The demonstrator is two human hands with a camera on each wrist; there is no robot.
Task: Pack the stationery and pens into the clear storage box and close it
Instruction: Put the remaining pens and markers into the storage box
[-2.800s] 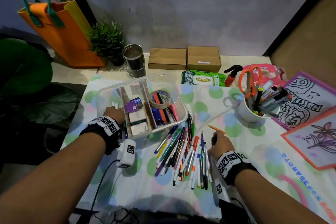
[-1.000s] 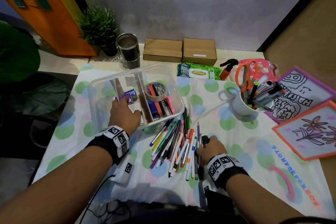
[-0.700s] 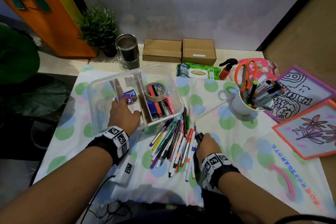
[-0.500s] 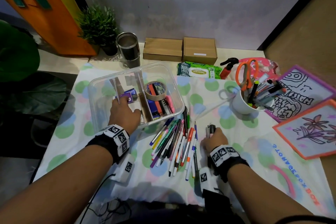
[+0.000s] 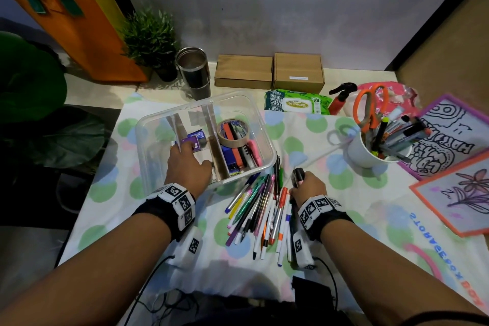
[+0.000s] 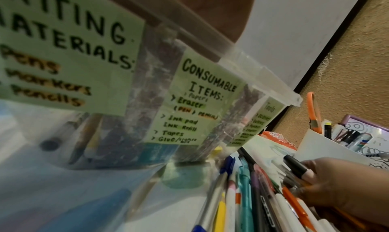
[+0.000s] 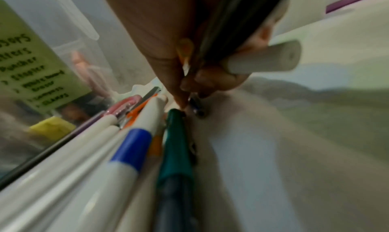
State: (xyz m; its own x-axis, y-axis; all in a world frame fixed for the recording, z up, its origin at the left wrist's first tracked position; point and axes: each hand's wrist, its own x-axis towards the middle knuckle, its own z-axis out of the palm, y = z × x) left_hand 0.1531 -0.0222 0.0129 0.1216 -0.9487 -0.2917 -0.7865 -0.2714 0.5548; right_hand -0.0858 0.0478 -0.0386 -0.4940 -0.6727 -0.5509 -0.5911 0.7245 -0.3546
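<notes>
The clear storage box (image 5: 260, 140) stands open on the dotted cloth, with dividers and green labels (image 6: 197, 102) on its front wall. A tape roll (image 5: 233, 132) and tools lie in its right compartment, and a purple item (image 5: 195, 140) in the middle one. My left hand (image 5: 186, 164) reaches over the front wall into the middle compartment, fingers lying flat near the purple item. A pile of loose pens (image 5: 260, 209) lies in front of the box. At the pile's right edge, my right hand (image 5: 307, 186) grips a bundle of pens and markers (image 7: 221, 36), including a black marker (image 6: 295, 168).
A white mug (image 5: 369, 152) with markers and orange scissors (image 5: 369, 106) stands at the right, beside two framed drawings (image 5: 455, 193). Wet wipes (image 5: 297, 104), two cardboard boxes (image 5: 270, 71), a steel tumbler (image 5: 194, 71), a plant and an orange bag line the back.
My left hand moved from the box's left rim into the middle compartment, then stayed still. My right hand swung out right with its bundle and came back to the pile's edge.
</notes>
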